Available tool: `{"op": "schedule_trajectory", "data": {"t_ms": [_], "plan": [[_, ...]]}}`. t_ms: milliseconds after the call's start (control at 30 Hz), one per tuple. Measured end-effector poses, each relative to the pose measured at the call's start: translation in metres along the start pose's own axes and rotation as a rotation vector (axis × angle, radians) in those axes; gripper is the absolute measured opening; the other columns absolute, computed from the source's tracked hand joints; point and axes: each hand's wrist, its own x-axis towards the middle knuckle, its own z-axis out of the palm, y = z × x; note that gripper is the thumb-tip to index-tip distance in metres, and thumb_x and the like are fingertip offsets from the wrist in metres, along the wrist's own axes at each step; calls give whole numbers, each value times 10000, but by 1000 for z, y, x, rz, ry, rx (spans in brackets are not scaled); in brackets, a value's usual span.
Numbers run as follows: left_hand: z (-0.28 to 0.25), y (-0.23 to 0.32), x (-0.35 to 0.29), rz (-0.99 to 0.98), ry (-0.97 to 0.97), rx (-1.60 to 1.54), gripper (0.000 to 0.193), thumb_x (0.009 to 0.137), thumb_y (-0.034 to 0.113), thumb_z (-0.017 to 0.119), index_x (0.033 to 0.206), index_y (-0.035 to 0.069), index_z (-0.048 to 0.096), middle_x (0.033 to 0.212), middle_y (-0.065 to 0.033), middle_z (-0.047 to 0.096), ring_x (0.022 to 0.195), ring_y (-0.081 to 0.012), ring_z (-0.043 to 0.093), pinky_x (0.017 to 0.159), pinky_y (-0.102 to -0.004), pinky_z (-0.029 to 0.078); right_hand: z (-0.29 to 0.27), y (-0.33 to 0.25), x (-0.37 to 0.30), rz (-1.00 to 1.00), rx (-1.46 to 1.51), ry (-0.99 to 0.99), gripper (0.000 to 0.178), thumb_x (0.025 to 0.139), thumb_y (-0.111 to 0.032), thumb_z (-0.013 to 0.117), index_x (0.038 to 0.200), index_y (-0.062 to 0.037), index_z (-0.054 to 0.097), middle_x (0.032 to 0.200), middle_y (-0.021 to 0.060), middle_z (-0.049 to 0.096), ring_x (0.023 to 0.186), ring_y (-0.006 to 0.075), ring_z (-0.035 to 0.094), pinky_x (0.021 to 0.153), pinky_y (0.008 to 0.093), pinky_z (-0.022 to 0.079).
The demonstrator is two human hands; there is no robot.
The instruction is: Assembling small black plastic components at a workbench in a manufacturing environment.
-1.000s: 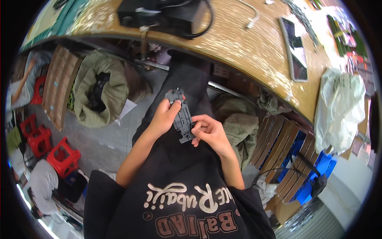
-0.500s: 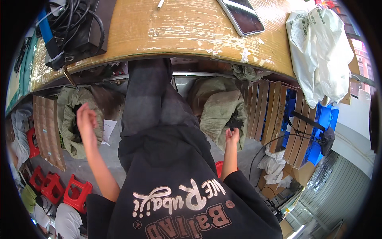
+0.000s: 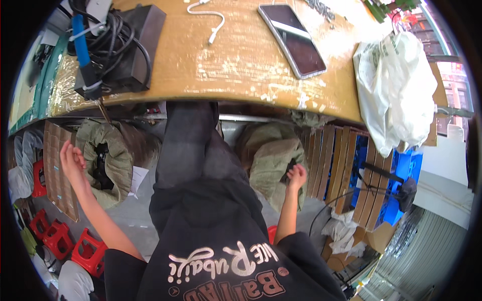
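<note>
Beside a green woven sack (image 3: 120, 170) on the left, my left hand (image 3: 74, 159) is raised near an upright brown cardboard sheet (image 3: 57, 175). Its fingers are loosely bent and apart, with nothing seen in them. Dark pieces (image 3: 103, 165) show inside that sack's open mouth. On my right, my right hand (image 3: 297, 176) is at the opening of a second green woven sack (image 3: 268, 175). Its fingers are curled together, and whatever they may hold is hidden. A little dark content (image 3: 291, 164) shows at this sack's mouth behind the fingers.
On the wooden table (image 3: 201, 65) lie a phone (image 3: 296, 42), a short white cable (image 3: 216, 30) and a black box (image 3: 145, 45) with coiled cords. A white plastic bag (image 3: 396, 90) hangs at the right edge. Red stools (image 3: 89, 253) stand lower left; stacked boards (image 3: 336, 160) stand right.
My left hand has moved left, away from the left sack's mouth. My right hand has turned, its fingers curling in at the right sack. The view has tilted, showing more table.
</note>
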Motion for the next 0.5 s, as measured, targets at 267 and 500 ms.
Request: {"op": "schedule_trajectory", "data": {"t_ms": [267, 500], "plan": [[45, 76, 69, 399, 24, 3, 276, 853, 201, 520, 1096, 76, 483, 722, 19, 532, 510, -8, 382, 430, -140, 266, 113, -293, -54, -983, 174, -132, 149, 815, -19, 511, 957, 15, 535, 896, 65, 551, 737, 117, 515, 668, 227, 426], [132, 105, 141, 1136, 25, 504, 397, 761, 261, 607, 1107, 92, 510, 1103, -138, 516, 1000, -291, 490, 865, -359, 360, 225, -393, 50, -1237, -448, -146, 246, 781, -128, 562, 995, -6, 554, 888, 139, 593, 780, 214, 574, 708, 278, 441]]}}
